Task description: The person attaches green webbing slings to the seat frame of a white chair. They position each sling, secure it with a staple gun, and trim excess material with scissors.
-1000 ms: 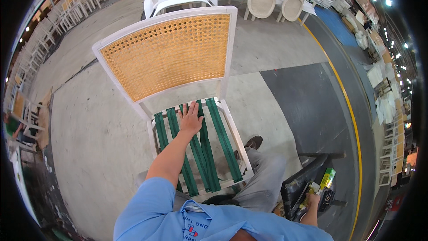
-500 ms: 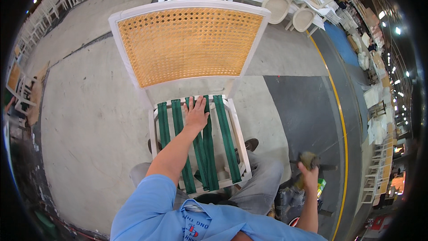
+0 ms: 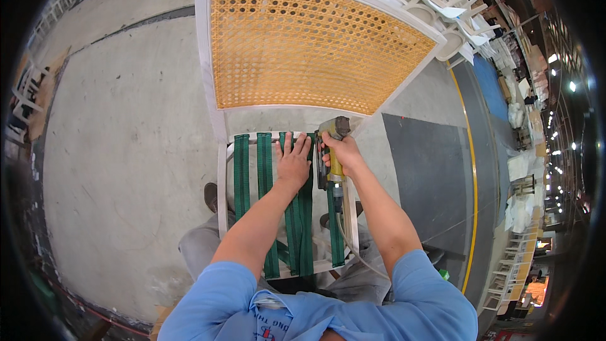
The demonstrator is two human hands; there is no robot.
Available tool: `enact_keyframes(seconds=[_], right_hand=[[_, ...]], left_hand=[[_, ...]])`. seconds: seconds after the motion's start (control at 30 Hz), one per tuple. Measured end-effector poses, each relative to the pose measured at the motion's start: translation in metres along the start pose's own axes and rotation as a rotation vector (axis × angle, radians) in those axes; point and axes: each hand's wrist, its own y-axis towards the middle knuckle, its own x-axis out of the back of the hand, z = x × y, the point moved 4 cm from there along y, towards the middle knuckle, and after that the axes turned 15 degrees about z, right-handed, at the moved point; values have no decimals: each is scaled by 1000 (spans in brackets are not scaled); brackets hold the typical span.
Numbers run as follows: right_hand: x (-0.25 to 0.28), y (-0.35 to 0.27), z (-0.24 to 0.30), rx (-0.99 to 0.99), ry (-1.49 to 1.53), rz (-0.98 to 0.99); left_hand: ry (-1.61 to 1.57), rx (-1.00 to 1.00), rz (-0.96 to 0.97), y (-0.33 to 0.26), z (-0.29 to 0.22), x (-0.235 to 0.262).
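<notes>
A white chair frame (image 3: 222, 177) stands between my knees, its back panel of woven cane (image 3: 315, 47) facing me. Several green webbing straps (image 3: 241, 170) run lengthwise over the seat opening. My left hand (image 3: 294, 165) lies with fingers stretched out on the straps at the rear seat rail. Close beside it, my right hand (image 3: 341, 153) is wrapped round a yellow-and-black pneumatic staple gun (image 3: 338, 165). The gun sits over the rear rail by the right-hand straps; whether its nose touches is hidden. An air hose (image 3: 353, 246) trails from its handle toward my lap.
Stacked white chairs (image 3: 442, 0) fill the far right. More chairs (image 3: 514, 259) line the right side beyond a yellow floor line (image 3: 470, 202). At the left edge stands another chair (image 3: 28, 91). Grey concrete floor (image 3: 126, 151) spreads to the left.
My right hand has brought the staple gun from the low right up over the rear seat rail. My left hand stays flat on the straps. The view has shifted, so the chair back appears turned.
</notes>
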Motion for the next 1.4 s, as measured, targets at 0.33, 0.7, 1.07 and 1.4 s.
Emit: enact_keyframes(seconds=[0.33,0.7,1.07,1.4], right_hand=[[-8,18,-11,22,-127,-29],[-18,14,-8,-5,-82,-11],[-25,21,-12,24,-153,4],[-33,18,-13,20,-185,24]], left_hand=[[-82,-59,-98,-1,3,-3],[-306,-54,-273,-1,18,-9],[-228,-36,-277,2,19,-16],[-219,-45,-287,2,23,-16]])
